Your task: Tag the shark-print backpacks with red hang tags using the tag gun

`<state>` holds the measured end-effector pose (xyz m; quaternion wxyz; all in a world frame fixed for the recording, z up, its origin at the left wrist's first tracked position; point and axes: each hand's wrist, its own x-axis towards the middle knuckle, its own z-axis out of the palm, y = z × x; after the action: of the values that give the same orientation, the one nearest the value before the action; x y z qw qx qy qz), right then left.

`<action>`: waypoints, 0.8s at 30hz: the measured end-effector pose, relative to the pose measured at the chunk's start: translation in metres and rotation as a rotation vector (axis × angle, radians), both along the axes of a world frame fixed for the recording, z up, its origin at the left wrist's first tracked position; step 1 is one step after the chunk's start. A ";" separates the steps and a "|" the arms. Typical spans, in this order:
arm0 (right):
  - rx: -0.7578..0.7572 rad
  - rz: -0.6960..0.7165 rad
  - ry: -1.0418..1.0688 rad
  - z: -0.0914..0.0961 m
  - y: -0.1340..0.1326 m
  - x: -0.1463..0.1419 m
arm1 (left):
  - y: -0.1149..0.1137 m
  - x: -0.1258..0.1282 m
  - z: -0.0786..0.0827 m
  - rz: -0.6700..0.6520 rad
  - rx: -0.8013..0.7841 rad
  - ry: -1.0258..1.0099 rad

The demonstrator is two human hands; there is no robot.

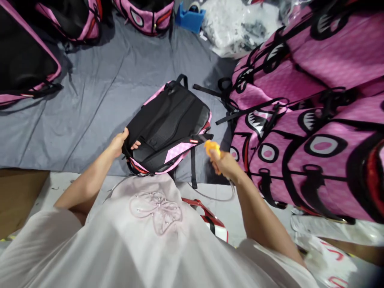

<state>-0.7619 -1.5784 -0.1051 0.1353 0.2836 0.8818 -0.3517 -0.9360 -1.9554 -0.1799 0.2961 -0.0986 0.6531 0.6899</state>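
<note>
Over white shirt (144, 240): gripping edge of backpack (171, 120) with left hand (120, 143), curled tight; clutching orange tool (211, 147) in right hand (225, 163). Probably light, floppy; best held by strap (193, 170).

Your view is evenly lit from overhead, fairly bright, colours saturated. Soft shadows fall beside the black backpack (168, 120) and under the pink pile (300, 120) on the grey sheet (90, 100). Your right hand (223, 162) and its orange tool (211, 148) show motion blur. Wide-lens bending stretches the edges; your white shirt (135, 240) near the bottom is soft and slightly washed out.
</note>
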 end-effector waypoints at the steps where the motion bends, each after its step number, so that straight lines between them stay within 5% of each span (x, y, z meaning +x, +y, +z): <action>1: -0.103 0.098 -0.085 0.005 0.000 0.009 | 0.003 -0.002 0.000 0.013 -0.008 -0.072; 3: -0.258 0.264 -0.260 0.014 -0.007 0.027 | 0.013 0.000 -0.001 0.056 -0.119 -0.060; 6: -0.188 0.180 -0.236 0.020 -0.020 0.049 | 0.030 0.025 0.001 0.061 -0.410 0.392; 10: -0.271 0.127 -0.276 0.008 -0.037 0.075 | 0.050 0.075 0.000 -0.414 -0.670 0.990; 12: -0.287 0.135 -0.280 -0.004 -0.053 0.087 | 0.063 0.088 -0.004 -0.644 -0.774 1.026; 15: -0.056 0.161 -0.234 -0.022 -0.088 0.103 | 0.082 0.088 -0.008 -0.710 -0.894 0.894; 18: 0.232 0.248 -0.267 -0.038 -0.127 0.114 | 0.082 0.070 0.002 -0.549 -0.708 0.841; 21: 0.417 0.267 -0.300 -0.060 -0.157 0.117 | 0.056 0.035 0.019 -0.102 -0.463 0.766; 24: 0.531 0.214 -0.251 -0.090 -0.174 0.103 | 0.026 -0.009 0.027 0.158 -0.329 0.200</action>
<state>-0.6585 -1.7521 -0.1953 0.2008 0.2557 0.9441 -0.0551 -0.9455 -1.9292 -0.1534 0.1547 -0.1277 0.7734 0.6014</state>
